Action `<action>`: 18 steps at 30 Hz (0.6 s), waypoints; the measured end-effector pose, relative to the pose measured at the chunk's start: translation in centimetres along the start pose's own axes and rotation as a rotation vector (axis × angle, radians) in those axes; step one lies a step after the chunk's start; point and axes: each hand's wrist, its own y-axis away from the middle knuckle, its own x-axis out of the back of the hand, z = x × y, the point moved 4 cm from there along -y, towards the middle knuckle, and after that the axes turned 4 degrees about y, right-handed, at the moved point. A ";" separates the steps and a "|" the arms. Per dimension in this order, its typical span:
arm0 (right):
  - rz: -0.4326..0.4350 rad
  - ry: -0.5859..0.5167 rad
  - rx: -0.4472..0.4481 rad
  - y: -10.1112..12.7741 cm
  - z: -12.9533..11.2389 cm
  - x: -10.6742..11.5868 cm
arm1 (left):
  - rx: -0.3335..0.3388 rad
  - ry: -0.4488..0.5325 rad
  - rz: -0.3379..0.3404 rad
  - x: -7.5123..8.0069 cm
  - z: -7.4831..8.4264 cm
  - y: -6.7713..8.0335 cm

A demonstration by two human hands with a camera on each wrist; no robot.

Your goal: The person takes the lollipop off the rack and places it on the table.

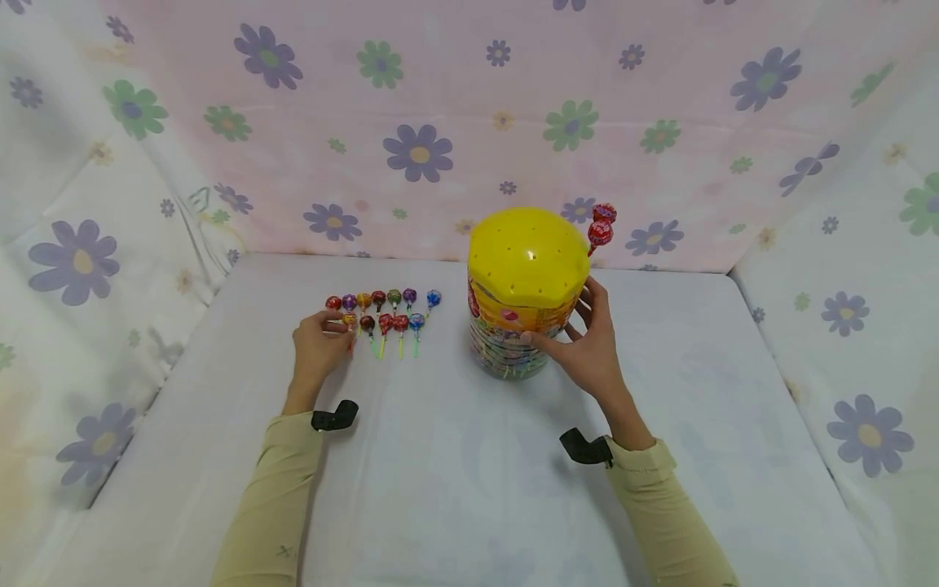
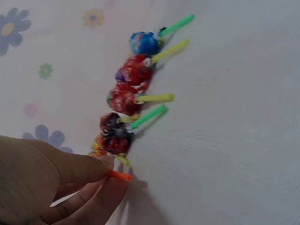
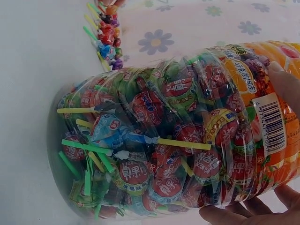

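Observation:
My left hand (image 1: 317, 346) pinches a lollipop (image 1: 350, 320) between thumb and fingers at the left end of the front row. Its orange stick (image 2: 121, 176) pokes out past the fingertips in the left wrist view, while the fingers hide most of its head. Beside it lie more wrapped lollipops (image 1: 400, 324), sticks toward me, with a second row (image 1: 394, 296) behind. My right hand (image 1: 592, 350) grips the right side of a clear plastic jar (image 3: 183, 126), thumb in front and fingers round the side. Lollipops fill the jar, and a yellow lid (image 1: 528, 253) covers its top.
Two red lollipops (image 1: 600, 233) stick up beside the lid's right edge. The jar stands on a white-covered table (image 1: 455, 465), right of the rows. Flower-printed cloth (image 1: 455, 106) hangs behind and along both sides.

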 end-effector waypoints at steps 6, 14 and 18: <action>-0.013 0.003 -0.003 0.7 -2.9 0.1 | 0.006 -0.059 -0.024 -0.2 0.5 0.2; 0.001 -0.006 0.020 0.1 -0.2 0.0 | -0.356 0.174 -0.002 -0.4 11.6 2.5; 0.003 -0.011 0.024 -0.1 0.4 0.1 | -0.508 0.453 -0.115 -2.5 19.7 5.0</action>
